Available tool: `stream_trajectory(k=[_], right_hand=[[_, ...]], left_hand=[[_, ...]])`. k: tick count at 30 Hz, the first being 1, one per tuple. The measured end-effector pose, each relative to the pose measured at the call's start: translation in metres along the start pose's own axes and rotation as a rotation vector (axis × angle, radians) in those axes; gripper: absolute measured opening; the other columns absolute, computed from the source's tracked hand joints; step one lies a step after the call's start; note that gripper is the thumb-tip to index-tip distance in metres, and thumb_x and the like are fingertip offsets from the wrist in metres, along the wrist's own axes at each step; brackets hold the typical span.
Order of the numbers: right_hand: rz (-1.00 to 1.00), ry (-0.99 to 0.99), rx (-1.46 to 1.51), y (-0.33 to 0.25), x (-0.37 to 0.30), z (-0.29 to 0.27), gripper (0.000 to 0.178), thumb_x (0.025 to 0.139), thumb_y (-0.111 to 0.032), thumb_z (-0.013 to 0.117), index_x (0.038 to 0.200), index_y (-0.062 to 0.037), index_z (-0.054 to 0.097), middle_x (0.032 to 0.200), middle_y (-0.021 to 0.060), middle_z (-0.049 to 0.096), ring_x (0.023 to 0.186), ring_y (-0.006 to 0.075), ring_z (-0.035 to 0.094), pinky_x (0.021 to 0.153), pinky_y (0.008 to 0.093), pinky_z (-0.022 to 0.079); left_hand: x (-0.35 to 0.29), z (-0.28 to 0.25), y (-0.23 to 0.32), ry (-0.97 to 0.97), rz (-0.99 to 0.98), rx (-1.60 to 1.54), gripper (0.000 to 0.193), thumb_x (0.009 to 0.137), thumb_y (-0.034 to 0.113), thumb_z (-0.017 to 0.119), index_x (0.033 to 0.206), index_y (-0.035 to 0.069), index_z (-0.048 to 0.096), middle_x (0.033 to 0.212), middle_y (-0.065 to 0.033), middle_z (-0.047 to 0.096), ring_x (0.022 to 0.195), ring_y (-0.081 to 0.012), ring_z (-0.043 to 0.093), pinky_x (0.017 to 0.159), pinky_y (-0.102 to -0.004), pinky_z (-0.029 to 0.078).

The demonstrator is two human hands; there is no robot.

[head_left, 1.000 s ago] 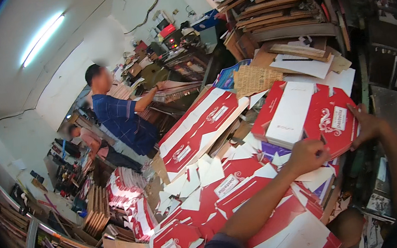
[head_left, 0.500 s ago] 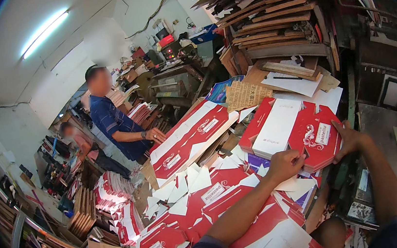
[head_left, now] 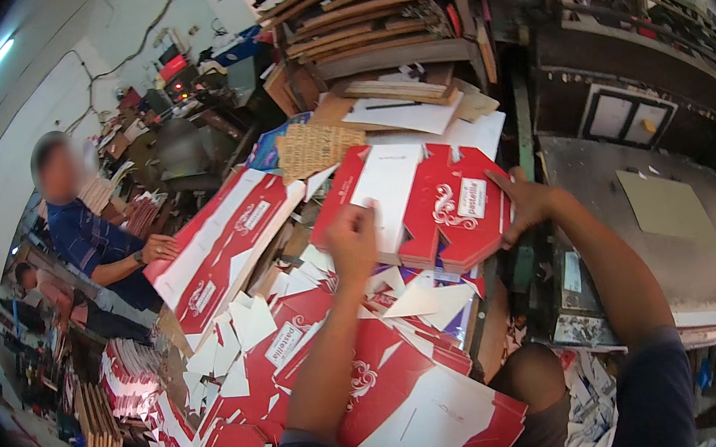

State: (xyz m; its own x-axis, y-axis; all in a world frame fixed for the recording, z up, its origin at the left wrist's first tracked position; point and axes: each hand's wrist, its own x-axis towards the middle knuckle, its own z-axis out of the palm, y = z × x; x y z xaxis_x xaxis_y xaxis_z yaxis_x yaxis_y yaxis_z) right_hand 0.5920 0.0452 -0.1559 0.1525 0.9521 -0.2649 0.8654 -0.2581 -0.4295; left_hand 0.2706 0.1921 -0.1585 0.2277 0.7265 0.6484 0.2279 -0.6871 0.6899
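1. Red and white cut card is piled up in a neat stack (head_left: 383,190), set near the middle of the view, on top of other flat things. White swirls are printed on its red part.
2. Its right edge is touched by the right hand (head_left: 528,204). The fingers and thumb are spread apart along that edge.
3. Over the near left part of the stack, the left hand (head_left: 353,237) is held with its fingers curled in. It cannot be told if anything is pinched there.
4. Closer to the body, big red and white sheets (head_left: 424,419) are heaped up. White scraps (head_left: 253,322) are scattered to the left of them.
5. To the left of the neat stack, a long red and white pile (head_left: 228,247) is laid on a slant. Its left end is reached by the hand (head_left: 160,249) of a co-worker in a blue shirt (head_left: 91,241).
6. Behind the neat stack, brown printed paper (head_left: 314,149) and white paper (head_left: 403,115) are laid out. Farther back, thin boards (head_left: 378,9) are piled high.
7. On the right, a tan sheet (head_left: 663,204) is laid on a grey metal top (head_left: 600,258).
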Motion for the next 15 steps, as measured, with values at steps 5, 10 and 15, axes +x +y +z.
stream_trajectory(k=[5,10,15], right_hand=[[0.025,0.008,-0.001,0.004,-0.004,0.0,0.162,0.035,-0.051,0.095,0.16,-0.0156,-0.002,0.151,0.0308,0.02,0.135,0.0465,0.043,0.112,0.0415,0.039],[0.034,-0.002,-0.012,-0.005,-0.003,0.0,0.162,0.036,-0.051,0.095,0.16,-0.016,-0.002,0.152,0.0303,0.019,0.135,0.0461,0.042,0.113,0.0416,0.038],[-0.001,0.021,0.016,0.009,-0.003,0.002,0.162,0.036,-0.051,0.096,0.16,-0.0168,-0.002,0.153,0.0293,0.017,0.137,0.046,0.041,0.114,0.0429,0.037]], left_hand=[[0.04,-0.053,-0.029,-0.141,-0.09,0.185,0.074,0.075,0.034,0.087,0.133,0.002,0.054,0.121,-0.0162,0.06,0.111,-0.0229,0.057,0.091,-0.034,0.05],[0.012,-0.078,-0.119,-0.274,-0.223,-0.011,0.099,0.062,0.03,0.095,0.14,-0.004,0.045,0.14,-0.0236,0.051,0.132,-0.0297,0.048,0.105,-0.0391,0.046],[0.016,-0.074,-0.111,-0.489,-0.443,-0.002,0.097,0.055,0.024,0.097,0.136,-0.003,0.051,0.127,-0.0194,0.063,0.119,-0.0264,0.06,0.1,-0.0367,0.049]])
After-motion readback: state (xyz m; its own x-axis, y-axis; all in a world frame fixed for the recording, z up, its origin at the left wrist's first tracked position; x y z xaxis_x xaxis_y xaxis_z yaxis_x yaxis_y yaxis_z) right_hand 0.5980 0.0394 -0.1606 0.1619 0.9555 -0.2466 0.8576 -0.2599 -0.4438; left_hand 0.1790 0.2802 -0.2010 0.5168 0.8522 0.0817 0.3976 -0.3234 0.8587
